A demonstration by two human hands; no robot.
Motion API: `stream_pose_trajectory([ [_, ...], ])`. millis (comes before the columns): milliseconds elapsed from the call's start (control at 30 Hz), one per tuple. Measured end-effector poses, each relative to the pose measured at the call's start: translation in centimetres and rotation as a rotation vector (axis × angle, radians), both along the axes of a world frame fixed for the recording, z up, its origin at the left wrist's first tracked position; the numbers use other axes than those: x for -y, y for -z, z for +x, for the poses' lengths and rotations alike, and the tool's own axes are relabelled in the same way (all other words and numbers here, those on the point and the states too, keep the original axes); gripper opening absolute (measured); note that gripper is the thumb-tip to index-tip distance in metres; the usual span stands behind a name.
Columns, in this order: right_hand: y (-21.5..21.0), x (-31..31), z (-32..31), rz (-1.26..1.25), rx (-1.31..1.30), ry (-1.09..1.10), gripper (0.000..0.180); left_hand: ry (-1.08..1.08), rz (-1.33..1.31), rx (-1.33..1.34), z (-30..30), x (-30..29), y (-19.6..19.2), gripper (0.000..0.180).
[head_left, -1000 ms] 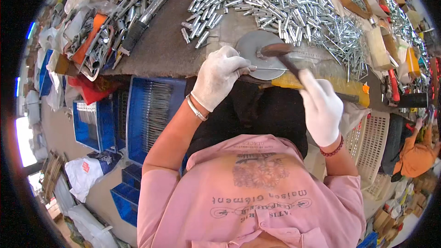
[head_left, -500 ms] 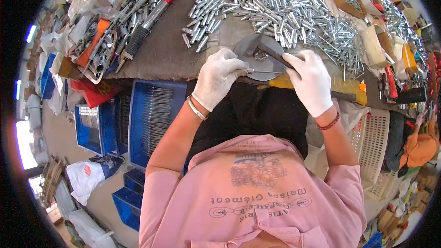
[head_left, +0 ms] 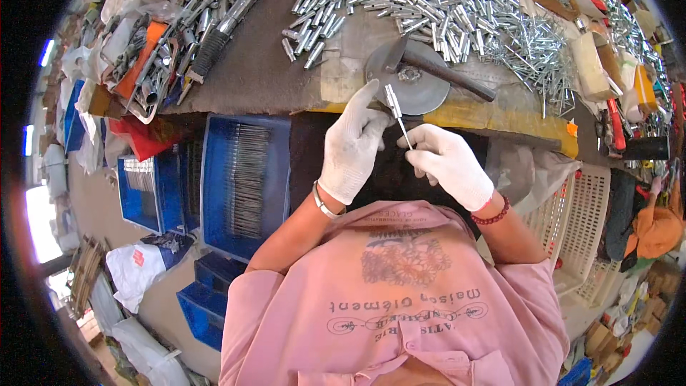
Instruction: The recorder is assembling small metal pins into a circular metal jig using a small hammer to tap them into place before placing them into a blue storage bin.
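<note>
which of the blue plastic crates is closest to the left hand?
The large blue plastic crate full of thin metal rods, directly beside the white-gloved left hand. The smaller blue crates sit farther left and lower.

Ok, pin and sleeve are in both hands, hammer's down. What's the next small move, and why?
Probably stand the sleeve on the steel disc. Both gloved hands, left and right, hold the pin beside the disc, and the hammer lies on it, within reach.

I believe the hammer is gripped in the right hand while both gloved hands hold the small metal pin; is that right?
Not quite. In the head view the hammer is not in the right hand; it lies on the round metal disc on the bench. Both gloved hands, the left hand included, do hold the small metal pin.
</note>
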State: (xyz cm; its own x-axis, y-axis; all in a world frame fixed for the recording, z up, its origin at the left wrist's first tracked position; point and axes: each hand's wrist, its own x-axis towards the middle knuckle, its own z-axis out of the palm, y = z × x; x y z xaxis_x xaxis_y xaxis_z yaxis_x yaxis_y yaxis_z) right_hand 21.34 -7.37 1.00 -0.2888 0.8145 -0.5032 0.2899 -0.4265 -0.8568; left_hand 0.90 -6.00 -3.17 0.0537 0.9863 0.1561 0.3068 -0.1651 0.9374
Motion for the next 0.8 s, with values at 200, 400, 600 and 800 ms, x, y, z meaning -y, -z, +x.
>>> stream_pose_trajectory([
  [200, 0.5, 1.1, -1.8, 0.061, -0.101, 0.018, 0.026, -0.024, -0.422, 0.369, -0.4, 0.4, -1.8, 0.066],
  [400, -0.4, 0.2, -2.3, 0.381, 0.014, -0.050, 0.048, -0.175, -0.381, 0.558, -5.2, 1.5, -2.9, 0.061],
  [600, 1.5, -3.4, 2.3, 0.494, -0.004, 0.228, 0.046, -0.740, -0.413, 0.525, -17.2, 6.2, 6.7, 0.064],
  [800, 1.8, -3.2, 2.1, 0.513, 0.036, 0.236, 0.042, -1.216, -0.566, 0.372, -26.7, 14.6, 20.2, 0.050],
])
